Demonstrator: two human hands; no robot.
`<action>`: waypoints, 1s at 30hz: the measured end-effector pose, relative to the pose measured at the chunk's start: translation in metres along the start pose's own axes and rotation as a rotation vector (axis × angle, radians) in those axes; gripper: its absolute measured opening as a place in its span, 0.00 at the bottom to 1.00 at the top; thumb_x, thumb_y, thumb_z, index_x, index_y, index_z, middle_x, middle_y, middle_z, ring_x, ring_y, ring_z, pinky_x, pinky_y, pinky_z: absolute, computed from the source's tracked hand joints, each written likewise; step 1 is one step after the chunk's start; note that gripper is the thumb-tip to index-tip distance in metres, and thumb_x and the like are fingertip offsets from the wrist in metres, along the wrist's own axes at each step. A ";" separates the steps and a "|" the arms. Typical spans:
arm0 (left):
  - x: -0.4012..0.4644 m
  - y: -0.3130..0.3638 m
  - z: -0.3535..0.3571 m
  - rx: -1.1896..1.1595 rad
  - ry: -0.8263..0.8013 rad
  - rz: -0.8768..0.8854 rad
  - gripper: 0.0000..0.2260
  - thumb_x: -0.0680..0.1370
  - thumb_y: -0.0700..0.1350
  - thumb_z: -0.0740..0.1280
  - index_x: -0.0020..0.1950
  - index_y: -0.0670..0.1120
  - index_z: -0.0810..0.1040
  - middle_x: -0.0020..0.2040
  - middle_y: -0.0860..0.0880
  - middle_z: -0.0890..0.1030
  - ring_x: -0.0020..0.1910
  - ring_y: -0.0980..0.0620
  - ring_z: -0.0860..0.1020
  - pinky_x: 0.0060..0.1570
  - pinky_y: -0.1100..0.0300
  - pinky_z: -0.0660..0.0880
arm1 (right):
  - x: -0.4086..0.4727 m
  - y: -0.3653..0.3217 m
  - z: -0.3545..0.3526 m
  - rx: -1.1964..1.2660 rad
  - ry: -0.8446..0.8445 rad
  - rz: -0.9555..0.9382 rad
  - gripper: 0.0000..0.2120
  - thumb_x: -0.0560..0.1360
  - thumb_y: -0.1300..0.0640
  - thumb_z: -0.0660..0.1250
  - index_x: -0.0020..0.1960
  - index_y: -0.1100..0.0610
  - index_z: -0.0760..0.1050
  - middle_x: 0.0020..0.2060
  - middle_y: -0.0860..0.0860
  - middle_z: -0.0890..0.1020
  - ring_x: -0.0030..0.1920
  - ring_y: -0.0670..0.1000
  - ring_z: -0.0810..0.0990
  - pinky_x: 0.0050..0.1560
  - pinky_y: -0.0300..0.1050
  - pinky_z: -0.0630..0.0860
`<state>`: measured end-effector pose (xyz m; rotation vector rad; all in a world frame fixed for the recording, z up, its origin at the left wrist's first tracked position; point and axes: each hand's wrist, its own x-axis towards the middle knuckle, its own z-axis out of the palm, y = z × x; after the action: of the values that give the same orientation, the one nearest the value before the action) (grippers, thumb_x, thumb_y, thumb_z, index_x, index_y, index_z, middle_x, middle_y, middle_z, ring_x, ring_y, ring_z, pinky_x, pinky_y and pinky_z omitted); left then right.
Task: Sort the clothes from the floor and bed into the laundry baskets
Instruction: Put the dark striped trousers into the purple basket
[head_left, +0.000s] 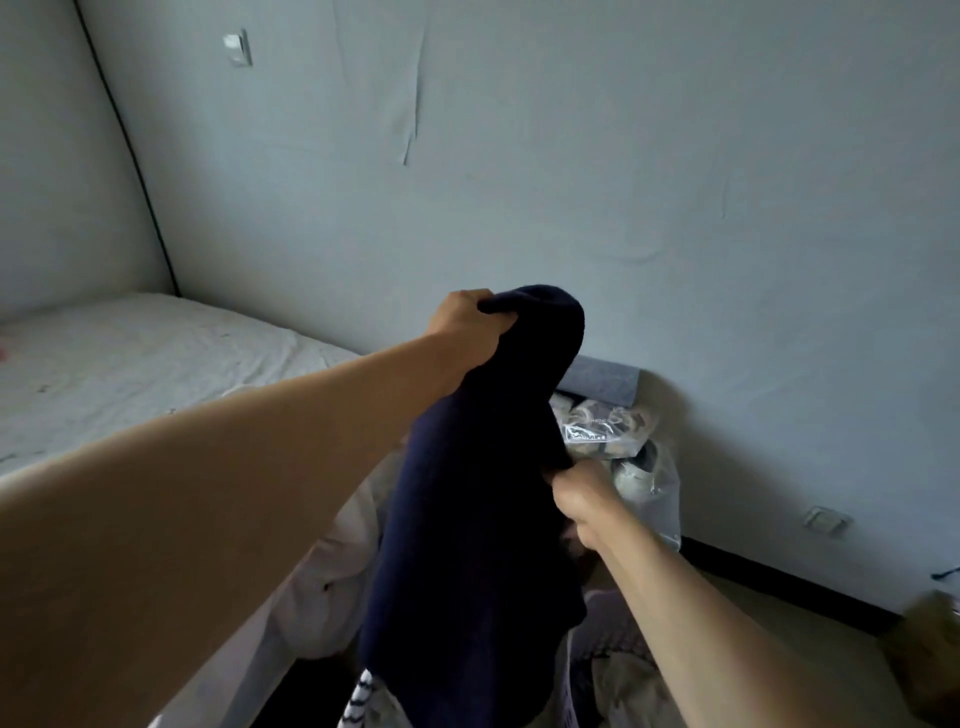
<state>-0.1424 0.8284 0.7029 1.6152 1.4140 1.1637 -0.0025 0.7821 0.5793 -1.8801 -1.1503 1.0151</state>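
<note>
A dark navy garment (467, 519) hangs in the air in front of me. My left hand (465, 330) grips its top edge, raised high. Lower down, my right hand (579, 493) pinches the garment's right side. Under the hanging cloth lies a striped blue-and-white piece (358, 701) at the bottom edge. Pale clothes (628, 680) are heaped below my right forearm, with a whitish garment (332, 587) behind my left arm. No laundry basket can be clearly made out.
The bed (130, 374) with a pale sheet is at the left. A clear plastic bag (639, 467) of items and a grey folded cloth (602, 382) sit against the wall. A dark baseboard (779, 582) runs along the floor; a brown object (935, 623) is at far right.
</note>
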 end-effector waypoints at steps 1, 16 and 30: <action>0.001 0.002 -0.003 -0.005 -0.005 -0.004 0.04 0.79 0.41 0.64 0.50 0.47 0.78 0.32 0.53 0.73 0.30 0.57 0.70 0.27 0.69 0.68 | 0.001 -0.004 -0.004 0.029 0.007 0.028 0.08 0.77 0.63 0.59 0.47 0.57 0.77 0.35 0.54 0.78 0.41 0.56 0.79 0.40 0.49 0.74; 0.019 0.061 0.030 -0.012 -0.213 0.158 0.09 0.79 0.42 0.63 0.56 0.42 0.78 0.35 0.49 0.74 0.37 0.51 0.73 0.37 0.62 0.69 | -0.020 -0.049 -0.098 0.456 0.318 0.217 0.17 0.80 0.65 0.56 0.68 0.65 0.65 0.61 0.59 0.74 0.60 0.62 0.75 0.60 0.61 0.74; 0.015 0.147 0.164 -0.179 -0.336 0.261 0.12 0.80 0.43 0.62 0.61 0.42 0.76 0.44 0.47 0.76 0.44 0.50 0.74 0.42 0.60 0.70 | -0.021 -0.043 -0.240 0.472 0.635 0.192 0.20 0.81 0.67 0.53 0.73 0.65 0.59 0.37 0.54 0.69 0.40 0.53 0.74 0.48 0.39 0.72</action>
<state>0.0641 0.8276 0.7804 1.8023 0.8829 1.0646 0.1869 0.7397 0.7290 -1.7443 -0.3309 0.6300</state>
